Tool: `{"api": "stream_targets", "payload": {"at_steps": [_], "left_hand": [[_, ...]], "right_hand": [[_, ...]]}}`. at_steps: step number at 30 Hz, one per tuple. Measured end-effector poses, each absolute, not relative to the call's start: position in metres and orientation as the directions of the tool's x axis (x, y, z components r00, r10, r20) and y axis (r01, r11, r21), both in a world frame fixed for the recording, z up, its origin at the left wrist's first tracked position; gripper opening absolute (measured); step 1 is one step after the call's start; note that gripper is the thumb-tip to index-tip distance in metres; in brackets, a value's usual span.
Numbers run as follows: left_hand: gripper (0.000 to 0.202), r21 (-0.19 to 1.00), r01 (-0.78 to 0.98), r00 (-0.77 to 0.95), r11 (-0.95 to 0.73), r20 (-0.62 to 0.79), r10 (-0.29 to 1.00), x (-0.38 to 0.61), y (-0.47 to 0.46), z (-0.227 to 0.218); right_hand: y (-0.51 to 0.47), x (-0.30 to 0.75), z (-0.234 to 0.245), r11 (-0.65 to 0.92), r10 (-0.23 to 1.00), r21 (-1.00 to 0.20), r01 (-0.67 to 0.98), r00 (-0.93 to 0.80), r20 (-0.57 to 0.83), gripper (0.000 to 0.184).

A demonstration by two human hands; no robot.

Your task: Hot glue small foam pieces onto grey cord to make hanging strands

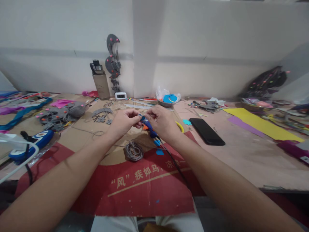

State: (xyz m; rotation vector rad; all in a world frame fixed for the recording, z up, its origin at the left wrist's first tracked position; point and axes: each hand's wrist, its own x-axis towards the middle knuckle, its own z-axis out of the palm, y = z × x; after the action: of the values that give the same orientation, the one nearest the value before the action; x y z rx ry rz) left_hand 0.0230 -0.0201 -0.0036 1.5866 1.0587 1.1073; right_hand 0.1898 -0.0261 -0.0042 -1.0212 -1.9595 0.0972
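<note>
My left hand (124, 120) and my right hand (164, 122) meet over the cardboard, fingertips pinched together. Between them is a small dark blue piece (143, 117), too small and too covered by fingers to name more exactly. Just below, partly behind my right hand, lies a blue tool (152, 131) that looks like a glue gun, with a dark cord running toward me. A coil of grey cord (134, 150) rests nearer to me. Bright blue cut pieces (159, 151) lie to its right. Yellow scissor-like handles (180, 127) show beside my right wrist.
Red-and-brown cardboard (149, 199) covers the table before me. A black phone (207, 131) lies to the right, near yellow sheets (260, 124). Grey felt pieces (61, 113) are heaped left. A bottle (100, 82), a small clock (120, 95) and a bowl (166, 103) stand at the back.
</note>
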Motion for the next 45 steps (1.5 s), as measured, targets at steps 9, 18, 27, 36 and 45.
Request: {"api": "stream_targets", "payload": {"at_steps": [9,18,27,36,45], "left_hand": [[0.021,0.957,0.156,0.241,-0.243,0.202,0.949,0.023,-0.020,-0.004],[0.022,0.963,0.129,0.283,-0.237,0.193,0.940,0.022,-0.015,-0.008],[0.020,0.994,-0.042,0.366,-0.099,0.108,0.925,0.021,-0.012,-0.010],[0.027,0.924,0.283,0.308,-0.257,0.167,0.937,0.016,-0.017,-0.001],[0.014,0.811,0.421,0.293,-0.407,0.303,0.907,0.017,-0.020,0.002]], "right_hand": [[-0.024,0.187,-0.005,0.554,0.807,-0.606,0.571,-0.191,0.559,0.011],[-0.016,0.187,-0.014,0.473,0.879,-0.771,0.427,-0.166,0.447,0.014],[-0.011,0.193,-0.012,0.435,0.901,-0.827,0.357,-0.165,0.402,0.015],[-0.017,0.191,-0.011,0.554,0.818,-0.616,0.559,-0.228,0.528,0.009],[-0.024,0.189,-0.005,0.646,0.737,-0.455,0.613,-0.347,0.580,0.013]]}}
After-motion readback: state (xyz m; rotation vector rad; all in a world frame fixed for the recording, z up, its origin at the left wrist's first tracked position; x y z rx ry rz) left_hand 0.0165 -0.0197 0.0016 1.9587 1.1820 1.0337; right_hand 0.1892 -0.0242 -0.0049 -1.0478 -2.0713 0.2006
